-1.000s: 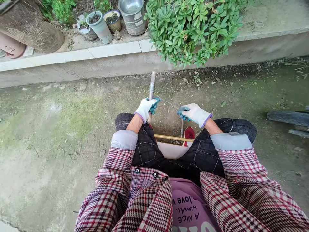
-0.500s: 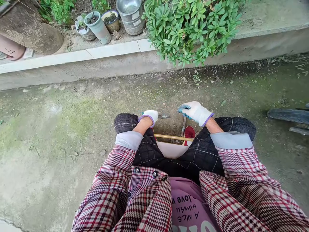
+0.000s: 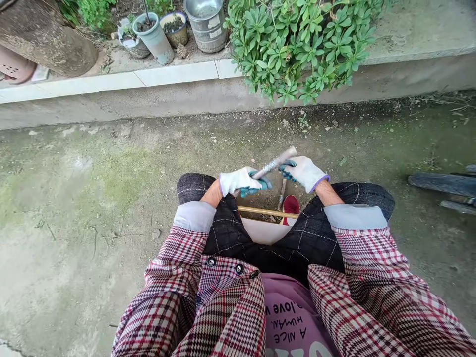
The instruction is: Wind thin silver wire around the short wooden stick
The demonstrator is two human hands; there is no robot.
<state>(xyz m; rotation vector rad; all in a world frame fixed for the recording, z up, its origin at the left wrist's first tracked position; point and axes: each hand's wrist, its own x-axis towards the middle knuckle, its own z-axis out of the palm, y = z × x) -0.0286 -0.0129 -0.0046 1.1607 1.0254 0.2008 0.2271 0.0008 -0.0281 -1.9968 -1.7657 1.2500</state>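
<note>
At the upper left of the frame we see a thick log (image 3: 48, 39), then a pale blue-green pot (image 3: 155, 38) and a metal bucket (image 3: 207, 26) along the ledge. In the middle of the frame, our gloved left hand (image 3: 243, 182) has its grip closed round the lower part of a wire-wrapped stick (image 3: 275, 164), which slants up to the right, with a coil of wire (image 3: 269, 167) round its middle. The stick's far end comes up close to our gloved right hand (image 3: 303, 173); we cannot tell whether they touch. That hand's fingers are curled narrowly together, but we cannot tell whether its grip holds anything. Below it, near a red shoe (image 3: 291, 206), is a second stick (image 3: 282, 194). For steady work, we would keep the left grip firm and below the coil, so the turns stay unpinched, and turn the stick with an even wrist. We would hold the right hand steady, just clear of the stick's end, and keep any strand between the hands lightly taut, since slack could make the turns cross or snag. A leafy shrub (image 3: 297, 47) overhangs the ledge at the top, and what looks like a tyre (image 3: 441, 185) stands at the right edge.
</note>
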